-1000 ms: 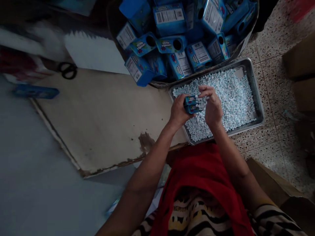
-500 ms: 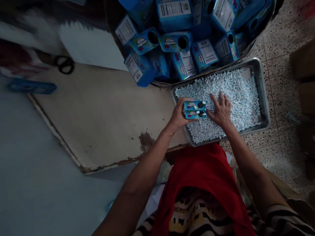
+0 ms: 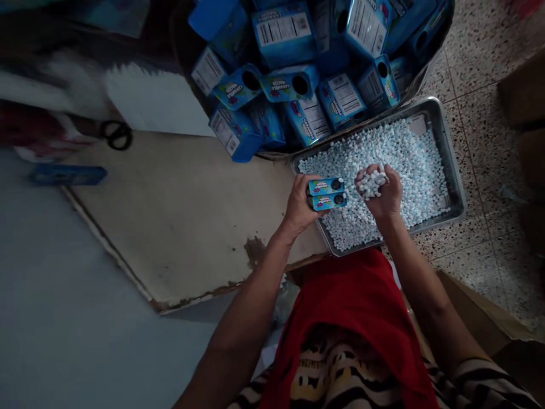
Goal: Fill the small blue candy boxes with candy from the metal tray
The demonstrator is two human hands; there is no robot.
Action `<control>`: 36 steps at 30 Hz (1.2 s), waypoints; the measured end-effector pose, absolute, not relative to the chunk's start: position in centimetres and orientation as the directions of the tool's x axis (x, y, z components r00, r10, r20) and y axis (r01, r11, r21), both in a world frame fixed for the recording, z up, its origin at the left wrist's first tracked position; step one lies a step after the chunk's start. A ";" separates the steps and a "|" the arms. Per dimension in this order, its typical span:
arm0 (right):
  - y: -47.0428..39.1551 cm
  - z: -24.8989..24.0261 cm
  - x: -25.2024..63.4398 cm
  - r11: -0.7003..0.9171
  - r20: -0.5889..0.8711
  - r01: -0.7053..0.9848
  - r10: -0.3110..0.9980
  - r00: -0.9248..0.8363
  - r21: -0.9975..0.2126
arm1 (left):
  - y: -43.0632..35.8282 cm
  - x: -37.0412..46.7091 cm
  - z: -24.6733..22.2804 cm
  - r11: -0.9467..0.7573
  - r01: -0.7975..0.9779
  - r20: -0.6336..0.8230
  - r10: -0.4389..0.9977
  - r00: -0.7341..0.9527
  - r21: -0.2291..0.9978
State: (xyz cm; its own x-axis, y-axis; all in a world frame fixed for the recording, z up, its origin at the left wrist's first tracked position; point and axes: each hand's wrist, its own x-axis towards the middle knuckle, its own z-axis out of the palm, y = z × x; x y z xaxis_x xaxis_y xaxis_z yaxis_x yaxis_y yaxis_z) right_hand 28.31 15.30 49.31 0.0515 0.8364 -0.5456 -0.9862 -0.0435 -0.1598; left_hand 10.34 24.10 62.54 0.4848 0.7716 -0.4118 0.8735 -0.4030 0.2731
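Two small blue candy boxes (image 3: pixel 326 193) sit side by side in my left hand (image 3: pixel 298 205), which is wrapped round their left end. Each box has a dark round hole at its right end. My right hand (image 3: pixel 388 196) is turned palm up and cups a heap of small white and pale blue candies (image 3: pixel 372 184). Beneath both hands lies a metal tray (image 3: pixel 456 199) holding a thick layer of the same loose candies (image 3: pixel 409 153).
A large container (image 3: pixel 276 154) full of blue boxes (image 3: pixel 289 85) stands behind the tray. Black scissors (image 3: pixel 116 135), white sheets (image 3: pixel 149 99) and another blue box (image 3: pixel 70 175) lie left on the worn table (image 3: pixel 191 210). Cardboard boxes (image 3: pixel 523 96) stand on the right.
My right hand has turned from palm down on the candies to palm up with a handful. The loose candies on top of the two boxes have mostly gone. The view has shifted slightly.
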 end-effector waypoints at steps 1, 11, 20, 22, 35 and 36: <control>15.5 50.8 28.6 0.018 -0.517 -0.992 0.853 0.080 -0.123 | 24.0 10.6 62.3 -0.406 0.872 -0.397 0.778 0.487 0.274; 18.2 55.3 28.4 0.232 -0.587 -0.946 0.742 0.322 -0.226 | 24.1 12.0 60.6 -0.411 0.859 -0.327 0.802 0.500 0.304; 17.9 54.5 29.1 0.258 -0.629 -0.956 0.769 0.114 0.142 | 24.5 9.9 61.5 -0.385 0.862 -0.358 0.794 0.492 0.331; 17.7 54.3 29.3 0.255 -0.642 -0.954 0.761 0.097 0.158 | 24.6 9.6 61.1 -0.329 0.867 -0.361 0.810 0.462 0.373; 18.0 54.9 29.0 0.230 -0.465 -0.923 0.810 0.357 -0.308 | 23.6 11.8 59.8 -0.360 0.857 -0.389 0.778 0.494 0.369; 18.0 54.7 28.8 0.219 -0.463 -0.915 0.808 0.365 -0.339 | 23.6 12.0 59.9 -0.374 0.861 -0.380 0.783 0.492 0.345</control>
